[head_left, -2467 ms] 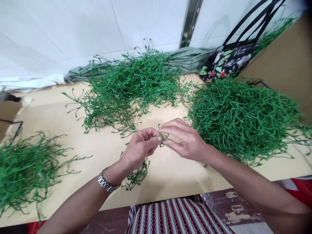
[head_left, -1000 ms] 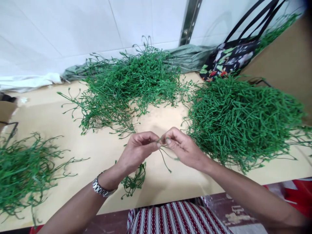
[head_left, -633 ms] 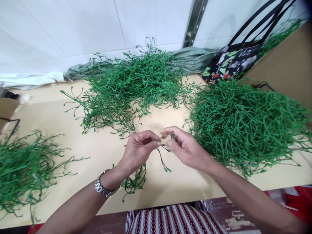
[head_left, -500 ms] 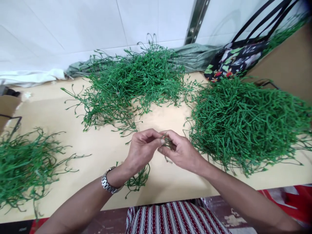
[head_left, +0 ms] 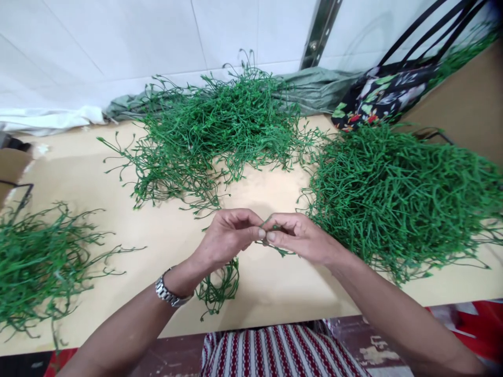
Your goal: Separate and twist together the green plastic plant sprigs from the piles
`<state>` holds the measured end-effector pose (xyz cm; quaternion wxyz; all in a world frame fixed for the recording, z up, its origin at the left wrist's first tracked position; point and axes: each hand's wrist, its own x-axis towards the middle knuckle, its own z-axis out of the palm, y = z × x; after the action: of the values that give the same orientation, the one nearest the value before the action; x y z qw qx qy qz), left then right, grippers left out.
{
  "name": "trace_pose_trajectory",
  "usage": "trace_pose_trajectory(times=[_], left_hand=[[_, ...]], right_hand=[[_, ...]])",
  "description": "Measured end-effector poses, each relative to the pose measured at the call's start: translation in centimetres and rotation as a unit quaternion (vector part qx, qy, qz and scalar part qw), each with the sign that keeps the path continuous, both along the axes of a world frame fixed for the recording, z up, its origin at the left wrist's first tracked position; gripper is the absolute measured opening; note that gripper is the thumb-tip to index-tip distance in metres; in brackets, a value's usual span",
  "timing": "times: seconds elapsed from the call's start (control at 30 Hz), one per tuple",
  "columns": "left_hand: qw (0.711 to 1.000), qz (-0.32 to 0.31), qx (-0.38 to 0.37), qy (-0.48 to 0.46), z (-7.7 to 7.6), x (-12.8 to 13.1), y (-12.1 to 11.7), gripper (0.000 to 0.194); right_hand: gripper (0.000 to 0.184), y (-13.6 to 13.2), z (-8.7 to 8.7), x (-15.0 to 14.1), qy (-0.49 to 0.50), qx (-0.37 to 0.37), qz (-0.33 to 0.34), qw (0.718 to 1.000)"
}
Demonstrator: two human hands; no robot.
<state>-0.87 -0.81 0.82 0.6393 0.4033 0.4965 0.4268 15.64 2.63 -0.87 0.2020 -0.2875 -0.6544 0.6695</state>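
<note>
Thin green plastic-looking stems [head_left: 282,251] with small knobbed tips show between my two hands, above the middle of the table. My left hand [head_left: 231,235], with a metal watch on its wrist, pinches them between thumb and index finger. Facing it, my right hand [head_left: 298,238] grips the same stems, thumb and fingertips pressed together. The two thumbs almost meet, and the fingers hide much of the stems. Below my left wrist lies a small clump of curled stems [head_left: 218,288]. To the right of my right hand is a big pile of green stems [head_left: 389,199].
A second pile of stems [head_left: 223,120] lies at the back by the wall, a third pile [head_left: 43,267] at the left. A floral bag [head_left: 381,97] and a cardboard box [head_left: 463,104] stand at the back right. Another cardboard piece [head_left: 13,170] is at the left edge.
My right fingers parted from the stems about half a second ago, then closed on them beside my left fingertips. The stems that hung down now point right, along my right hand.
</note>
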Motion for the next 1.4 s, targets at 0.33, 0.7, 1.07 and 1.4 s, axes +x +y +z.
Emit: trace_pose_trajectory(times=[0.33, 0.7, 1.07, 1.4], left_hand=[[0.997, -0.061, 0.024, 0.04, 0.1, -0.5, -0.4, 0.008], [0.98, -0.018, 0.118, 0.159, 0.9, -0.1, -1.5, 0.013], [0.985, 0.025, 0.099, 0.14, 0.8, -0.5, -0.2, 0.008], [0.996, 0.072, 0.051, 0.019, -0.3, 1.0, -0.2, 0.011]], right_hand=[[0.02, -0.3, -0.3, 0.3, -0.03, 0.085, -0.063, 0.994], [0.018, -1.3, 1.4, 1.1, -0.065, 0.291, -0.011, 0.955], [0.026, -0.4, 0.3, 1.3, -0.062, 0.14, -0.134, 0.979], [0.028, -1.9, -1.8, -1.0, -0.035, 0.059, -0.095, 0.993]])
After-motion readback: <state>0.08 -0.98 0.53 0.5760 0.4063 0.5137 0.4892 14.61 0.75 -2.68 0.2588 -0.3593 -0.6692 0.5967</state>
